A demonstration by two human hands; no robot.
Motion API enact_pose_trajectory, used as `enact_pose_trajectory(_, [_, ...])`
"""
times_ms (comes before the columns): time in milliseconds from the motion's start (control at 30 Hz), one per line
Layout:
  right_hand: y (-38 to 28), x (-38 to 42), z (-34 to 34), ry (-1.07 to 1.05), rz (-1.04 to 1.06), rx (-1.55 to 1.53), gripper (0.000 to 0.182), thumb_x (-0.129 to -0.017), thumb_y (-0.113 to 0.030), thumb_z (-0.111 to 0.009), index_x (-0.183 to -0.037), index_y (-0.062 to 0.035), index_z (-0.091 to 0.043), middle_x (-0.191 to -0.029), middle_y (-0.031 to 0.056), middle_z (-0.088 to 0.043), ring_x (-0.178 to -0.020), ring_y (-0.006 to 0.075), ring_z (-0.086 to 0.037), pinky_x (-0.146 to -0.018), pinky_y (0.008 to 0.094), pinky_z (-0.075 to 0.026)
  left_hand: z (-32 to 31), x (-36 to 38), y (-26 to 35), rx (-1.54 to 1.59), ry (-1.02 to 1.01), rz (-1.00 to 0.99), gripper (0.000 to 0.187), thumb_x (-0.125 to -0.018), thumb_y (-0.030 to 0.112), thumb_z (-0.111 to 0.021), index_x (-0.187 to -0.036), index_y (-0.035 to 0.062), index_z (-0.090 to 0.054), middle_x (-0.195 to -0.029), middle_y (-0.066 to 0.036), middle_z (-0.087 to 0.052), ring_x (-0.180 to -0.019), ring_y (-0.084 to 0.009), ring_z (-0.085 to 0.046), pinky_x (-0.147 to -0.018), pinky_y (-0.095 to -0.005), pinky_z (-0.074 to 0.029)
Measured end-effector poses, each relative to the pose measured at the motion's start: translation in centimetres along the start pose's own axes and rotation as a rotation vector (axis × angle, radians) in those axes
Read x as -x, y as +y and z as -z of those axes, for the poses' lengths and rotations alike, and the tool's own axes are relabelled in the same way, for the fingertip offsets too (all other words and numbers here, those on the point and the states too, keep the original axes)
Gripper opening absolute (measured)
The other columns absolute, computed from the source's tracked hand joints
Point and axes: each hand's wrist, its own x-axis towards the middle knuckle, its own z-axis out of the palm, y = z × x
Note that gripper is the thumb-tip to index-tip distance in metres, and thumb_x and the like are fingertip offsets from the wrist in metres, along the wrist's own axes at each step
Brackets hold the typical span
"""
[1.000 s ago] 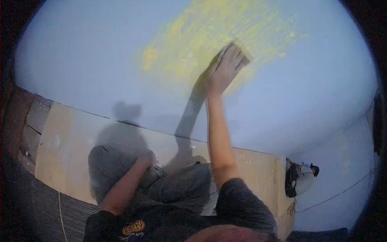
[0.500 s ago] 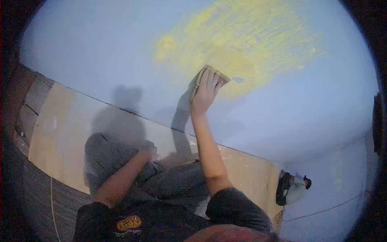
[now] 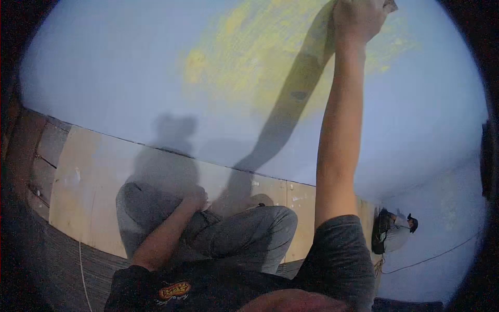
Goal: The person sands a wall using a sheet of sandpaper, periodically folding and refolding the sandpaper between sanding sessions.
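Observation:
My right hand (image 3: 360, 20) is raised at the top, closed round a flat brown sanding block (image 3: 390, 6), of which only a corner shows. It is against the pale blue wall (image 3: 130, 78), at the upper right of a yellow scribbled patch (image 3: 254, 52). My left hand (image 3: 195, 198) rests low on my folded legs (image 3: 228, 229), its fingers curled; whether it holds anything is hidden. A small grey mark (image 3: 299, 95) sits in the arm's shadow on the wall.
Below the wall runs a strip of tan board (image 3: 104, 187). At the lower right another person (image 3: 397, 231) in a dark cap is low beside a thin cable (image 3: 431, 262). A pale cord (image 3: 83, 275) lies on the dark floor at the lower left.
My right hand has moved up and to the right across the yellow patch with the block, and the arm is now stretched out. My left hand remains at my legs.

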Motion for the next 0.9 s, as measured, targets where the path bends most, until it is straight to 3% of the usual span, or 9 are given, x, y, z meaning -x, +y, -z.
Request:
enact_pose_trajectory(167, [-0.6,12.4,-0.8,-0.110,0.029,-0.044,0.049,-0.094,-0.013,-0.051,-0.140,0.0023,-0.051,-0.145,0.0216,-0.052,-0.140,0.0400,-0.041,-0.119,0.0602,-0.019,-6.7,-4.9,-2.1,0.138,0.471,-0.170,0.051,-0.086,0.055,-0.060,-0.090,0.0047,-0.072,-0.095,-0.021,-0.067,-0.091,-0.0413,-0.064,-0.086,-0.0559,-0.050])
enact_pose_trajectory(267, [-5.4,28.4,1.2,-0.365,-0.173,-0.095,0.047,-0.094,-0.011,-0.048,-0.138,0.0059,-0.053,-0.146,0.0214,-0.051,-0.142,0.0418,-0.039,-0.118,0.0644,-0.017,-7.0,-6.4,-1.8,0.240,0.149,-0.090,0.047,-0.088,0.041,-0.061,-0.109,0.0009,-0.071,-0.116,-0.026,-0.067,-0.108,-0.0414,-0.065,-0.095,-0.0554,-0.049])
enact_pose_trajectory(367, [-8.8,40.1,4.5,-0.677,-0.275,-0.082,0.049,-0.097,-0.016,-0.048,-0.142,0.0056,-0.049,-0.144,0.0272,-0.049,-0.139,0.0458,-0.039,-0.117,0.0628,-0.022,-3.9,-4.9,-0.5,0.058,0.153,-0.119,0.050,-0.086,0.046,-0.062,-0.106,0.0016,-0.073,-0.111,-0.024,-0.070,-0.105,-0.0419,-0.066,-0.096,-0.0537,-0.049])
enact_pose_trajectory(500, [-7.7,40.5,5.4,-0.760,-0.281,-0.119,0.049,-0.098,-0.015,-0.047,-0.144,0.0008,-0.049,-0.147,0.0231,-0.049,-0.141,0.0451,-0.038,-0.118,0.0609,-0.019,-4.0,-5.7,-0.8,0.176,0.091,-0.057,0.056,-0.083,0.055,-0.066,-0.103,0.0038,-0.070,-0.107,-0.020,-0.068,-0.102,-0.0367,-0.065,-0.093,-0.0511,-0.050])
enact_pose_trajectory(567, [-4.5,38.8,3.6,-0.577,-0.195,-0.091,0.050,-0.097,-0.014,-0.047,-0.144,0.0024,-0.048,-0.149,0.0216,-0.048,-0.142,0.0460,-0.036,-0.119,0.0602,-0.018,-3.1,-6.6,-0.7,0.124,0.041,-0.045,0.055,-0.084,0.055,-0.064,-0.106,0.0050,-0.068,-0.110,-0.019,-0.066,-0.105,-0.0349,-0.063,-0.095,-0.0502,-0.049])
enact_pose_trajectory(667, [0.7,21.6,0.8,-0.215,-0.177,-0.053,0.052,-0.096,-0.013,-0.047,-0.145,0.0048,-0.044,-0.147,0.0240,-0.048,-0.143,0.0410,-0.036,-0.121,0.0596,-0.014,-8.8,-11.7,-2.5,0.109,-0.095,-0.028,0.054,-0.096,0.049,-0.052,-0.130,0.0077,-0.063,-0.139,-0.020,-0.057,-0.130,-0.0368,-0.053,-0.108,-0.0514,-0.043])
enact_pose_trajectory(767, [8.0,8.6,-1.4,-0.121,-0.020,-0.024,0.044,-0.096,-0.014,-0.050,-0.138,0.0005,-0.054,-0.143,0.0187,-0.054,-0.140,0.0403,-0.041,-0.121,0.0579,-0.016,-5.9,-9.0,-0.3,0.088,-0.098,-0.061,0.050,-0.098,0.045,-0.050,-0.128,0.0083,-0.064,-0.140,-0.019,-0.056,-0.130,-0.0372,-0.053,-0.107,-0.0526,-0.043])
enact_pose_trajectory(800, [6.9,5.4,-2.2,0.064,-0.104,-0.017,0.046,-0.107,-0.021,-0.036,-0.142,0.0055,-0.048,-0.148,0.0261,-0.047,-0.141,0.0418,-0.039,-0.119,0.0475,-0.028,-5.2,-8.8,-0.2,0.113,-0.128,-0.045,0.049,-0.098,0.044,-0.050,-0.128,0.0079,-0.065,-0.139,-0.018,-0.057,-0.130,-0.0376,-0.053,-0.107,-0.0530,-0.043])
enact_pose_trajectory(900, [4.3,5.9,-3.8,0.083,-0.055,-0.095,0.043,-0.107,-0.020,-0.037,-0.138,0.0066,-0.051,-0.143,0.0271,-0.051,-0.134,0.0434,-0.046,-0.114,0.0485,-0.034,-5.9,-9.4,-3.0,0.197,0.001,-0.026,0.048,-0.097,0.043,-0.051,-0.128,0.0070,-0.062,-0.141,-0.019,-0.056,-0.126,-0.0402,-0.055,-0.106,-0.0549,-0.043])
